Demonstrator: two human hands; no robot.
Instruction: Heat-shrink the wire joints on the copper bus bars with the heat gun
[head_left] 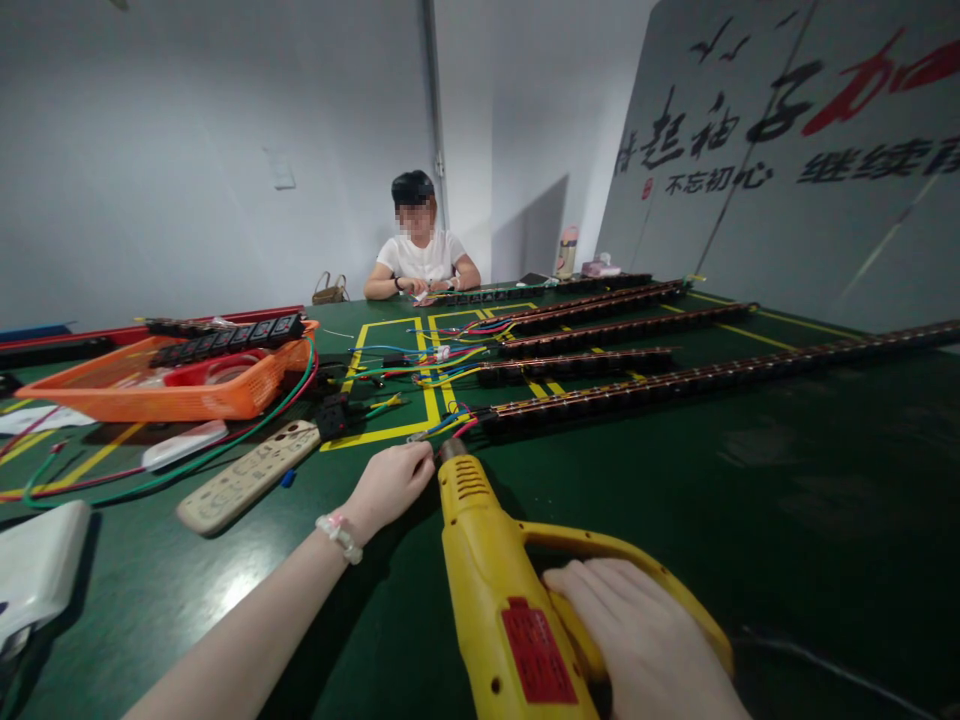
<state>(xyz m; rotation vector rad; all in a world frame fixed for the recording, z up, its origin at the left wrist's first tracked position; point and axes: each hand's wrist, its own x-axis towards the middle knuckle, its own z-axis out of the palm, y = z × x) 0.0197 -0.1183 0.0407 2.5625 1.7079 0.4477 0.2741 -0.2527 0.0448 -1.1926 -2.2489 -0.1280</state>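
Note:
My right hand (637, 620) is wrapped around the handle of a yellow heat gun (487, 560) with a red label. Its metal nozzle (451, 449) points away from me, at the wires on the near end of a long dark strip (585, 404). Just left of the nozzle, my left hand (394, 487) rests low over the table with curled fingers. A red wire (469, 425) runs from the strip's end to these fingers, which are closed on it; the fingertips themselves are partly hidden. Blue and yellow wires lie beside it.
Several more wired strips (600, 330) lie across the green table. On the left are an orange basket (172, 395) holding parts, a beige power strip (251, 475), a white cable box (184, 445) and a white device (41, 565). A person (420, 255) sits at the far edge.

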